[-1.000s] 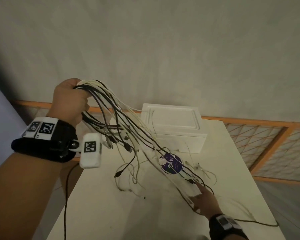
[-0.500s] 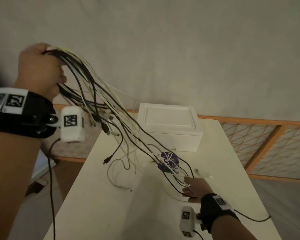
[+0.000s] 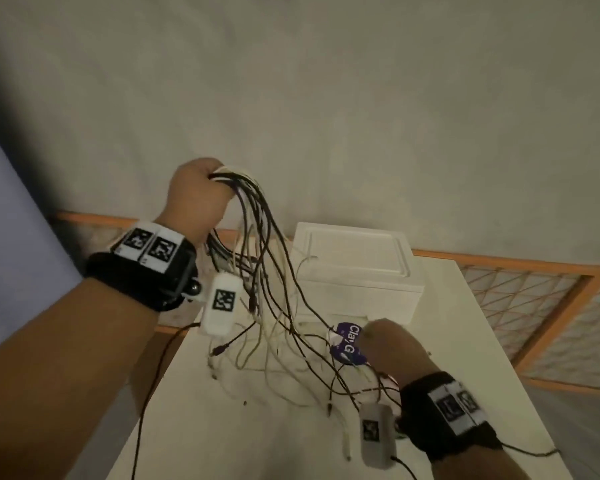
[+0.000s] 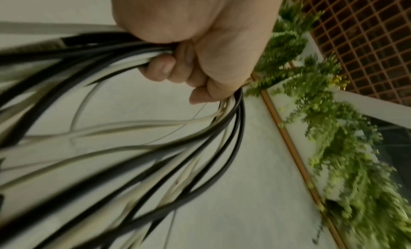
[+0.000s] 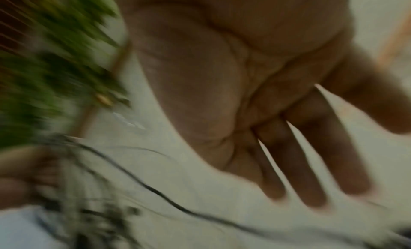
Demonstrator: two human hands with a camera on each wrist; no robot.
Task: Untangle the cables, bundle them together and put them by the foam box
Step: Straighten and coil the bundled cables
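Gripping the cables [image 3: 257, 216] in our raised left hand [image 3: 196, 199], fingers [image 4: 160, 68] curled tight round the black and white bunch, we let the loose ends trail onto the desk [image 3: 222, 427] before the foam box [image 3: 357, 268]. Our right hand [image 3: 392, 351] hovers nearby, fingers [image 5: 311, 147] straight, holding nothing.

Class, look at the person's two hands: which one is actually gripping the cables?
The left hand, raised above the table, has its fingers curled round the cables. The right hand, low near the foam box, has straight fingers and holds nothing.
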